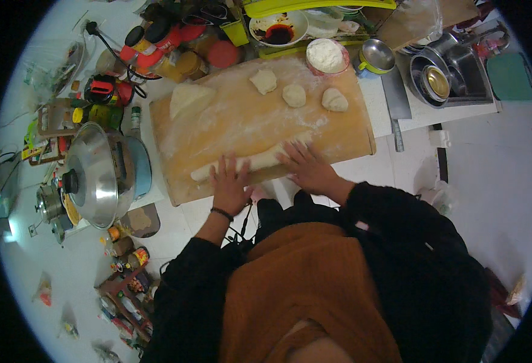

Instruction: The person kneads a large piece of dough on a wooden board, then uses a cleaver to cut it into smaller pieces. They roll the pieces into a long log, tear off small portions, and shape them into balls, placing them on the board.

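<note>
A long roll of dough (pixel 264 160) lies along the near edge of a floured wooden board (pixel 247 118). My left hand (pixel 230 183) rests on the roll toward its left end, fingers spread. Flat on its right part lies my right hand (pixel 309 168), fingers apart, covering some of the dough. Farther back on the board are three small dough pieces (pixel 294 95) and a larger, flatter piece of dough (pixel 191 99) at the left. A bowl of white flour (pixel 326 56) sits at the board's back right corner.
Right of the board lie a cleaver (pixel 395 100) and a metal bowl (pixel 377 55), near a sink (pixel 474 86) holding bowls. Lidded jars (pixel 191 65) crowd the back left. A large pot with a domed lid (pixel 93 177) stands left. A sauce-stained bowl (pixel 278 29) is behind.
</note>
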The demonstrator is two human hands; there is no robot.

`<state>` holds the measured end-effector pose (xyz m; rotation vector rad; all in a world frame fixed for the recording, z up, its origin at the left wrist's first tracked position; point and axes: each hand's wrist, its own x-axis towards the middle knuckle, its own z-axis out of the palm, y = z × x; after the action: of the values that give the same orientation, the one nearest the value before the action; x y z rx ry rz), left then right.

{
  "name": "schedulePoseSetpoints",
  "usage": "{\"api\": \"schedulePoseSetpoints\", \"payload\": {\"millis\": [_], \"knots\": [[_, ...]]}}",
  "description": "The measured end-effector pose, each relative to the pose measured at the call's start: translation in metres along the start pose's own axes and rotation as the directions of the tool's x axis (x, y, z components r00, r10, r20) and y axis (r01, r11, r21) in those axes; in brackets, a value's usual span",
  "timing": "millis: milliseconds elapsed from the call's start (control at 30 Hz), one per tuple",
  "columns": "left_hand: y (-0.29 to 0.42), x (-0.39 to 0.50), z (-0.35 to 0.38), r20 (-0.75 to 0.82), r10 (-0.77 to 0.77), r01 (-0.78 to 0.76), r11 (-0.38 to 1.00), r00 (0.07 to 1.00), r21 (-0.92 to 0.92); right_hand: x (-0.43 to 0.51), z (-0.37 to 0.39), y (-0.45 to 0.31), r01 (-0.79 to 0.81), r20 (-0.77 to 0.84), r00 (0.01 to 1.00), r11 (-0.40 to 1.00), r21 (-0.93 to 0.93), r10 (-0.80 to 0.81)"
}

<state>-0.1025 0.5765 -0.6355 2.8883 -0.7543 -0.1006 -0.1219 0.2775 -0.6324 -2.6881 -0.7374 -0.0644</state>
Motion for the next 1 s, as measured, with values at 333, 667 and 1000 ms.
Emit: {"api": "schedulePoseSetpoints", "payload": {"millis": [333,667,1000], "knots": [[-0.070,0.090,-0.020,-0.032,-0.038,0.034,0.993,0.999,-0.117,0.101,-0.008,0.073,0.084,-0.033,0.996,0.995,0.049,-0.082],[-0.100,0.036,-0.053,0.222,-0.169,0.230,0.930,0.960,-0.286,0.078,-0.018,0.115,-0.201,0.228,0.970,0.793,0.575,0.081],[0.050,0.090,-0.016,-0.012,0.145,-0.143,0.954,0.989,-0.264,0.012,-0.001,0.102,-0.554,0.228,0.707,0.325,0.766,0.669]]}}
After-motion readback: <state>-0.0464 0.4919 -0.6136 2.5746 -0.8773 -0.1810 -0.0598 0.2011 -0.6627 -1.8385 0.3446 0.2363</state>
